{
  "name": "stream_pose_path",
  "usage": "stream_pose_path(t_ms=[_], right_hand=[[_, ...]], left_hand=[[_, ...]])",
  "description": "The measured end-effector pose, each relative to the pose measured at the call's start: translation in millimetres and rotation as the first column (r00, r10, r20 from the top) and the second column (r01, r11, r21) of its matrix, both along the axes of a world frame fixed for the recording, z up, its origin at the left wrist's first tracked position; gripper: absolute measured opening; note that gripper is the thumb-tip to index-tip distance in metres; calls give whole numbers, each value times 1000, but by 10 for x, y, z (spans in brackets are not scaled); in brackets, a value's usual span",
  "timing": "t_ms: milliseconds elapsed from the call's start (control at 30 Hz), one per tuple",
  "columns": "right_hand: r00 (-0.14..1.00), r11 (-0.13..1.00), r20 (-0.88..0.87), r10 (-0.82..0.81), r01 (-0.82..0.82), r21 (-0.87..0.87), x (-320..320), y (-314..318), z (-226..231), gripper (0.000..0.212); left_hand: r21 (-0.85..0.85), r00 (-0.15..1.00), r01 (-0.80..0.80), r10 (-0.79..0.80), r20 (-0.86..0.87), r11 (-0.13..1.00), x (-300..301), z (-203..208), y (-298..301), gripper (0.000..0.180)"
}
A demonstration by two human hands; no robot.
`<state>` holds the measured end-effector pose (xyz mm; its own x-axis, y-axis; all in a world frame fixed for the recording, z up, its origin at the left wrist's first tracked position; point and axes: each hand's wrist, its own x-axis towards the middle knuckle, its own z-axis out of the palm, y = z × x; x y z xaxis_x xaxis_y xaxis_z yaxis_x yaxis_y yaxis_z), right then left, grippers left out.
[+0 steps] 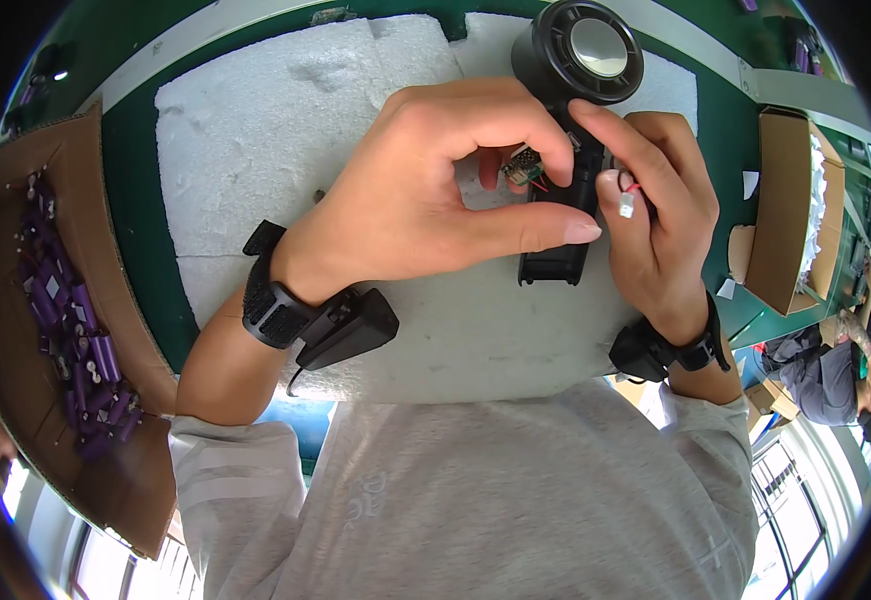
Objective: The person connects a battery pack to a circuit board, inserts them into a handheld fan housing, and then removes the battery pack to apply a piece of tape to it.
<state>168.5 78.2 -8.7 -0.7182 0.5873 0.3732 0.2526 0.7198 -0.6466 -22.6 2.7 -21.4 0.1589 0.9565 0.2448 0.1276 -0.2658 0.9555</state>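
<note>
A black handheld fan (545,55) with a round head and silver centre lies on the white foam, its handle (555,262) pointing toward me. My left hand (445,180) curls round the handle, thumb laid across it and index finger bent down on it. Beneath that hand's arch a small green circuit board (523,167) with a red wire sticks out at the handle's side. My right hand (660,200) is closed at the handle's right, its index fingertip against the fan near the neck. By its thumb hangs a small white connector (626,205) on red and dark wires.
White foam sheets (295,110) cover the green table (140,230). At the left stands a cardboard box (120,250) with many purple battery cells (75,340). Another cardboard box (780,215) with white packing sits at the right. A person (825,375) is at the far right.
</note>
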Motion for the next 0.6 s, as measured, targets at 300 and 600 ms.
stream_pose_path(t_ms=[300,600], right_hand=[[1000,996,25,-2,0,90,-7,-1,-28,36],[996,992,-5,88,-88,89,22,-3,-5,28]], left_hand=[[21,999,-18,19,-26,1000,9,17,-9,19],[-20,997,-60,61,48,998,31,4,-2,13]])
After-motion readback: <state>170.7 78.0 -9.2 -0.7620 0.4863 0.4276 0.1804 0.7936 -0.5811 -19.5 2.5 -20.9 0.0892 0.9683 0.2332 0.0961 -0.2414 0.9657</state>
